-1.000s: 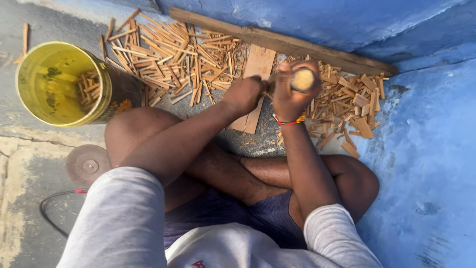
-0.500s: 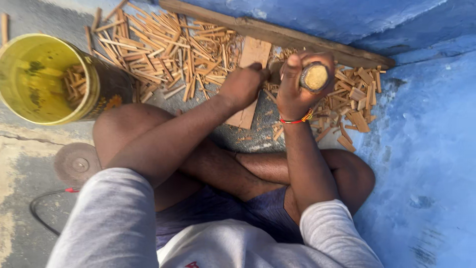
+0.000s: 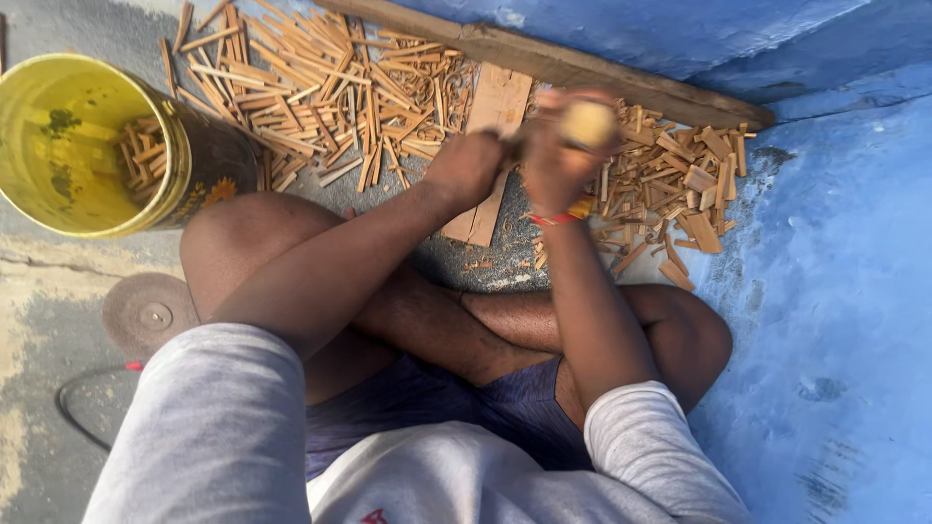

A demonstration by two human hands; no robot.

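Observation:
My right hand, with a red band at the wrist, is closed around a round-ended wooden club, which is blurred by motion. My left hand is a fist right beside it, closed on a small dark tool that is mostly hidden. Both hands hover over a flat wooden plank lying on the ground in front of my crossed legs. Left of the plank lies a pile of thin split sticks. To its right is a heap of shorter wood chips.
A yellow bucket holding a few sticks stands at the left. A long wooden batten runs along the foot of the blue wall. A rusty round disc and a dark cable lie by my left knee.
My right hand with the club has swung left, closer to the left fist, and is now blurred. The left hand stays over the plank.

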